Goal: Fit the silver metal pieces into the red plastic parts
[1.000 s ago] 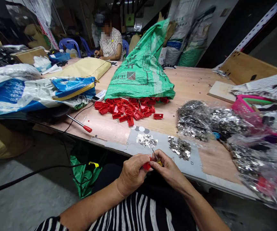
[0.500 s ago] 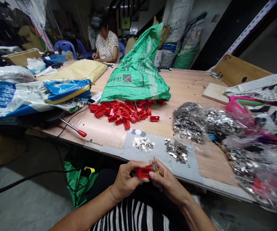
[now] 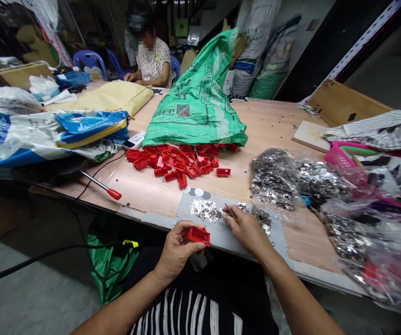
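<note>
My left hand [image 3: 177,250] is closed around a red plastic housing [image 3: 198,235], held just in front of the table edge with its open side facing up. Over the grey mat [image 3: 217,232], my right hand [image 3: 244,226] grips a thin screwdriver [image 3: 231,211] with a yellowish handle, mostly covered by the fingers. Its fingertips are at the right side of a pile of bright metal pieces [image 3: 203,210]; whether they pinch a piece too, I cannot tell. Beside that hand, partly hidden, lies a second pile of darker metal pieces [image 3: 262,218].
Several red housings [image 3: 176,163] spill from a green woven sack [image 3: 197,111]. Plastic bags of metal pieces [image 3: 273,177] and a pink basket [image 3: 343,156] stand at right. A red-tipped lever [image 3: 113,193] juts out at left. Across the table sits a person [image 3: 153,60].
My right hand has moved away from the red housing, forward and right to the metal pieces, taking the screwdriver along. The left hand keeps the housing, now slightly higher and further left.
</note>
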Action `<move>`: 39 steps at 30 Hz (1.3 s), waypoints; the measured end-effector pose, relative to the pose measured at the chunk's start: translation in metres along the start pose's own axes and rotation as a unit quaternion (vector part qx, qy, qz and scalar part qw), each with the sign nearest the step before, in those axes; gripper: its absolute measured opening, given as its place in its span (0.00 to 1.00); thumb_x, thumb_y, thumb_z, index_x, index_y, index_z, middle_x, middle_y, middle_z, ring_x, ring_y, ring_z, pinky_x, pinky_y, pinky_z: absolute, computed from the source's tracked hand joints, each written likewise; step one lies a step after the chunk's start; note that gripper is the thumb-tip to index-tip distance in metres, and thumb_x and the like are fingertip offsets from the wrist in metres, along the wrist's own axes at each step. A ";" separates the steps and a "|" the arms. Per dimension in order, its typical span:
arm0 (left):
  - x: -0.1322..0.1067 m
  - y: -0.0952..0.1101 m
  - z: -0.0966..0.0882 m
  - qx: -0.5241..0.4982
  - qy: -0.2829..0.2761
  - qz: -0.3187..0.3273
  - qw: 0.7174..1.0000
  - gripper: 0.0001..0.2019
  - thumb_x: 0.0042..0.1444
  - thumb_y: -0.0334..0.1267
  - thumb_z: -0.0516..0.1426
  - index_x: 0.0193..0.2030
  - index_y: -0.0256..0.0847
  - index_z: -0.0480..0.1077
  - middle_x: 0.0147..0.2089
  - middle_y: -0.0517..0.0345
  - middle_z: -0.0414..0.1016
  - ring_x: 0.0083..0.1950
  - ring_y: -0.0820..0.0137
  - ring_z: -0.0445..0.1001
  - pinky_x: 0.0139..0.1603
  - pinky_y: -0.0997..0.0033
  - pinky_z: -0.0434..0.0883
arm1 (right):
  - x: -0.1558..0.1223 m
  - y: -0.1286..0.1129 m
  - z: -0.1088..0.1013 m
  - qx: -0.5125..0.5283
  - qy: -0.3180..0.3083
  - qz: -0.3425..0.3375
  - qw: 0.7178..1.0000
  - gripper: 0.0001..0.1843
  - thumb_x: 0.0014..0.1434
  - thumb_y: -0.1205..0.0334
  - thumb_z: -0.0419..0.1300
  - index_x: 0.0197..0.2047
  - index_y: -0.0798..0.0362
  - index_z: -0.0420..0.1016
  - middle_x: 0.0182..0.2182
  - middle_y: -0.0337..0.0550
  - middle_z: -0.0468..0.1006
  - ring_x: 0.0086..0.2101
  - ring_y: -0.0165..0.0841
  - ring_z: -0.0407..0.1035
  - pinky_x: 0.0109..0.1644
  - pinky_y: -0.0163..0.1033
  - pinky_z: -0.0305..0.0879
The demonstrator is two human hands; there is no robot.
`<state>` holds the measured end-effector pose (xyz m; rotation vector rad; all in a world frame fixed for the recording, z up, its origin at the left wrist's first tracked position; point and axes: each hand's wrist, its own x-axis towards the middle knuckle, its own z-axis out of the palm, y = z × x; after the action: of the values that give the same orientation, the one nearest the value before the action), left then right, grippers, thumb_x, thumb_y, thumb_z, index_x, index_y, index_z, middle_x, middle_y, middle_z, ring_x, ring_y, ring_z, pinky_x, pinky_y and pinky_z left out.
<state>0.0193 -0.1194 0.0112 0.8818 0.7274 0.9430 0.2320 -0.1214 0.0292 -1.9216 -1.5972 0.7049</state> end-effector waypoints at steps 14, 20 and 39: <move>0.005 -0.005 -0.005 0.178 0.036 0.121 0.976 0.17 0.47 0.35 0.66 0.45 0.41 0.71 0.42 0.56 0.78 0.42 0.69 0.77 0.43 0.72 0.74 | 0.016 0.003 0.007 -0.059 0.050 -0.017 0.997 0.03 0.56 0.61 0.55 0.34 0.51 0.66 0.29 0.41 0.74 0.31 0.35 0.67 0.36 0.38 0.60; 0.006 -0.011 -0.002 0.279 0.036 0.180 0.943 0.16 0.49 0.37 0.65 0.46 0.42 0.71 0.43 0.55 0.78 0.42 0.67 0.77 0.46 0.69 0.74 | -0.017 -0.019 0.029 0.235 -0.019 0.007 0.972 0.12 0.58 0.51 0.56 0.33 0.53 0.68 0.24 0.35 0.68 0.23 0.28 0.60 0.27 0.33 0.58; 0.005 -0.010 0.003 0.338 -0.043 0.310 0.888 0.16 0.54 0.28 0.60 0.49 0.44 0.69 0.49 0.53 0.76 0.50 0.67 0.75 0.53 0.66 0.72 | -0.037 -0.025 0.047 0.332 -0.023 -0.011 0.943 0.12 0.59 0.51 0.57 0.39 0.50 0.64 0.30 0.36 0.64 0.30 0.30 0.60 0.35 0.34 0.61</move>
<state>0.0273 -0.1192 0.0035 1.8391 0.7148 1.2158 0.1762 -0.1506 0.0150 -1.3913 -1.1862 1.1137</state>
